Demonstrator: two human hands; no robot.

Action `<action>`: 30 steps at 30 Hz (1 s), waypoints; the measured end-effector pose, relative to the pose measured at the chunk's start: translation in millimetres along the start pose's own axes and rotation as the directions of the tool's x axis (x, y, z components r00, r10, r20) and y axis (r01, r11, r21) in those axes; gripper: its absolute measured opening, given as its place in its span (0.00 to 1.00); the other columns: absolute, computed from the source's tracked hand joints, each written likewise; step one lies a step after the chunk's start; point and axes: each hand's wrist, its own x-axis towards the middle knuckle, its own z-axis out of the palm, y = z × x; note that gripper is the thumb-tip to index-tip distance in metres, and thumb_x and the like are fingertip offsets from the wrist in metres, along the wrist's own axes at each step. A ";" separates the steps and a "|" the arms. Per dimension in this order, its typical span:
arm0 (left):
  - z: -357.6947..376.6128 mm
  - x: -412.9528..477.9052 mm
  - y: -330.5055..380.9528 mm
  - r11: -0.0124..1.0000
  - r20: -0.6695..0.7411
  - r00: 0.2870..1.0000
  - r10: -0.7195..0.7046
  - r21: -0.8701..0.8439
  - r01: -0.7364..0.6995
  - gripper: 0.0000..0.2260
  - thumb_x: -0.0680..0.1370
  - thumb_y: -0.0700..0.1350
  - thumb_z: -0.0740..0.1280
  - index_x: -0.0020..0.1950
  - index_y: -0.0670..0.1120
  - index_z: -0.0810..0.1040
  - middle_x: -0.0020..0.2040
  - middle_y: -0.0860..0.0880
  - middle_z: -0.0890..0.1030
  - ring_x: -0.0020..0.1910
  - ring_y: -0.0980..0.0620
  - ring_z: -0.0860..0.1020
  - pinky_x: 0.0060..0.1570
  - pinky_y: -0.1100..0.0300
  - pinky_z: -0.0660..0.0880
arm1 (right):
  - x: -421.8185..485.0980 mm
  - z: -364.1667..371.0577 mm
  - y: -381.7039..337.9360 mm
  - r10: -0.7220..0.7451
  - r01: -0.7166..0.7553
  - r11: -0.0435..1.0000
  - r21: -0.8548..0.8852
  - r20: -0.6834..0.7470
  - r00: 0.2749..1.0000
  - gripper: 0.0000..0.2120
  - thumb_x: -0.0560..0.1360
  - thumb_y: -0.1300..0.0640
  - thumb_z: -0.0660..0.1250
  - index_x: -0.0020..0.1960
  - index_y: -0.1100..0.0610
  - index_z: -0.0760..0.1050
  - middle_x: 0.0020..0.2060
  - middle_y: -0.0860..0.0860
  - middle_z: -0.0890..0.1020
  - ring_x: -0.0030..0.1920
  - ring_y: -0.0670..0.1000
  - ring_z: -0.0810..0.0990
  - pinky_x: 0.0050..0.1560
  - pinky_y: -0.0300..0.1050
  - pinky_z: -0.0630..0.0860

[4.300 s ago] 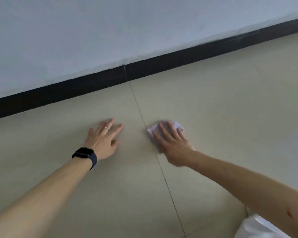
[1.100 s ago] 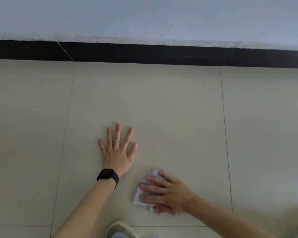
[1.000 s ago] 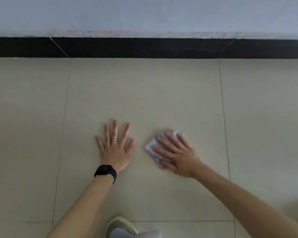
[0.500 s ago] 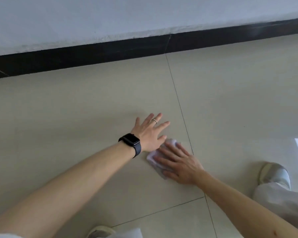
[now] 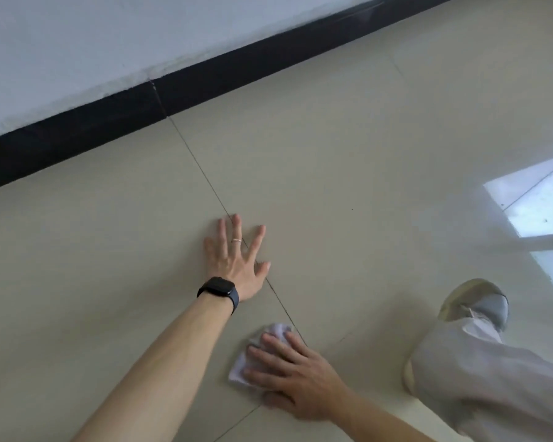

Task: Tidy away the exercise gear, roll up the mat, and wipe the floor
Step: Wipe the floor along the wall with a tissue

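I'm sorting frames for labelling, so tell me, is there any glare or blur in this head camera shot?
Head view: a window reflection glares on the glossy floor at right; the right hand and its cloth are softly blurred; the left hand looks sharper; the black skirting runs tilted across the frame.

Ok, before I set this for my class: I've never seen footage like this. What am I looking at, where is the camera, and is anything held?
There is no machine: a person wears a camera on the head, looking down at their own hands. The left hand, with a watch, rests flat on the tiled floor. The right hand presses a pale cloth flat onto the floor; nothing is gripped. The person's shoe shows at the right.
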 end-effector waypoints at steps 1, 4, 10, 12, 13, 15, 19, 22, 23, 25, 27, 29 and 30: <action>7.2 0.6 2.9 1.000 -0.031 0.999 -0.019 0.002 0.019 0.33 0.79 0.66 0.49 0.78 0.61 0.34 0.77 0.42 0.29 0.75 0.36 0.30 0.72 0.33 0.43 | -4.9 -1.2 21.5 0.020 -0.020 1.000 -0.012 -0.018 1.000 0.26 0.82 0.39 0.54 0.79 0.40 0.55 0.80 0.46 0.55 0.80 0.55 0.50 0.75 0.60 0.58; 14.2 6.3 -4.8 1.000 -0.098 0.995 -0.016 -0.015 0.015 0.33 0.78 0.69 0.47 0.76 0.64 0.32 0.76 0.45 0.26 0.76 0.39 0.30 0.71 0.31 0.41 | -12.0 -22.8 113.3 0.554 -0.539 0.832 0.131 -0.157 0.817 0.27 0.82 0.37 0.50 0.79 0.38 0.50 0.81 0.46 0.49 0.80 0.55 0.44 0.77 0.61 0.52; 9.2 6.2 -4.1 0.998 -0.051 0.997 -0.061 0.001 0.061 0.33 0.76 0.72 0.46 0.73 0.68 0.29 0.75 0.50 0.25 0.76 0.43 0.30 0.71 0.31 0.40 | 3.6 -108.0 288.9 0.993 -0.835 -0.026 0.550 0.111 0.042 0.27 0.82 0.41 0.46 0.80 0.41 0.44 0.80 0.48 0.39 0.78 0.56 0.33 0.75 0.62 0.34; 2.8 6.0 -4.1 0.997 -0.007 0.998 -0.068 0.031 0.068 0.32 0.77 0.71 0.45 0.73 0.68 0.29 0.76 0.50 0.25 0.76 0.43 0.30 0.72 0.33 0.40 | 33.9 -125.4 297.7 0.982 -0.833 0.064 0.550 0.112 0.149 0.27 0.83 0.45 0.49 0.80 0.42 0.47 0.81 0.49 0.41 0.78 0.58 0.34 0.75 0.65 0.35; -0.2 6.2 -5.0 0.997 0.005 0.998 -0.068 0.031 0.068 0.31 0.77 0.70 0.45 0.73 0.68 0.30 0.76 0.50 0.26 0.77 0.44 0.31 0.72 0.34 0.40 | 49.8 -125.2 289.4 0.959 -0.829 0.210 0.519 0.055 0.278 0.26 0.83 0.47 0.50 0.80 0.43 0.49 0.81 0.50 0.43 0.79 0.58 0.36 0.75 0.66 0.38; -3.5 6.6 -6.6 0.998 0.001 0.998 -0.069 0.001 0.069 0.28 0.79 0.67 0.46 0.73 0.70 0.32 0.77 0.52 0.28 0.78 0.45 0.33 0.73 0.35 0.40 | 70.9 -107.6 243.4 0.790 -0.743 0.605 0.285 -0.106 0.603 0.26 0.83 0.47 0.51 0.80 0.44 0.51 0.80 0.53 0.51 0.79 0.61 0.44 0.73 0.69 0.48; 3.8 9.5 -4.7 0.989 -0.039 0.994 -0.105 -0.106 0.100 0.23 0.80 0.64 0.40 0.72 0.70 0.32 0.76 0.54 0.27 0.78 0.46 0.34 0.74 0.35 0.42 | 44.4 -50.1 113.1 0.111 -0.111 0.994 -0.009 -0.003 0.994 0.33 0.80 0.48 0.60 0.80 0.43 0.49 0.81 0.52 0.52 0.80 0.59 0.44 0.75 0.70 0.46; 16.6 15.7 7.8 0.977 -0.131 0.978 -0.161 -0.158 0.140 0.28 0.75 0.68 0.37 0.75 0.68 0.37 0.78 0.52 0.31 0.78 0.43 0.36 0.73 0.33 0.42 | 21.1 -44.4 150.0 -0.245 0.250 0.966 -0.071 0.074 0.967 0.31 0.79 0.50 0.62 0.79 0.43 0.56 0.81 0.49 0.52 0.80 0.55 0.43 0.78 0.63 0.45; 19.0 18.8 16.2 0.968 -0.159 0.968 -0.196 -0.188 0.165 0.29 0.75 0.68 0.38 0.76 0.68 0.41 0.80 0.50 0.35 0.78 0.41 0.38 0.72 0.32 0.43 | 18.1 -49.9 180.8 -0.231 0.236 0.965 -0.110 0.057 0.971 0.30 0.79 0.50 0.62 0.79 0.44 0.58 0.80 0.49 0.54 0.80 0.56 0.46 0.78 0.62 0.49; 15.5 29.5 38.2 0.941 -0.165 0.946 -0.280 -0.242 0.237 0.31 0.74 0.70 0.42 0.78 0.66 0.44 0.81 0.45 0.40 0.77 0.35 0.40 0.71 0.31 0.43 | 15.8 -72.8 254.1 0.007 -0.011 0.989 -0.146 -0.032 0.999 0.28 0.81 0.47 0.60 0.79 0.44 0.57 0.80 0.50 0.56 0.80 0.59 0.50 0.76 0.63 0.54; 6.1 43.5 62.1 0.915 -0.156 0.922 -0.354 -0.259 0.308 0.33 0.75 0.70 0.47 0.79 0.63 0.44 0.79 0.37 0.41 0.75 0.30 0.39 0.71 0.32 0.43 | 10.0 -111.2 332.0 0.378 -0.385 0.921 -0.058 -0.104 0.920 0.28 0.82 0.49 0.58 0.79 0.44 0.53 0.80 0.51 0.55 0.79 0.61 0.51 0.75 0.65 0.56; -4.8 57.8 84.4 0.893 -0.133 0.903 -0.408 -0.265 0.364 0.36 0.76 0.69 0.53 0.80 0.59 0.43 0.77 0.30 0.40 0.75 0.28 0.39 0.72 0.35 0.43 | -3.5 -152.2 401.2 0.619 -0.619 0.785 -0.007 -0.013 0.785 0.31 0.81 0.52 0.57 0.80 0.43 0.48 0.80 0.51 0.49 0.79 0.61 0.47 0.75 0.65 0.55; -9.5 63.7 94.0 0.884 -0.119 0.897 -0.426 -0.267 0.385 0.38 0.76 0.68 0.55 0.80 0.56 0.42 0.76 0.28 0.40 0.75 0.28 0.39 0.73 0.36 0.44 | -8.1 -168.8 426.5 0.672 -0.671 0.741 -0.039 0.067 0.738 0.32 0.81 0.51 0.56 0.80 0.43 0.45 0.80 0.50 0.46 0.79 0.60 0.45 0.75 0.63 0.55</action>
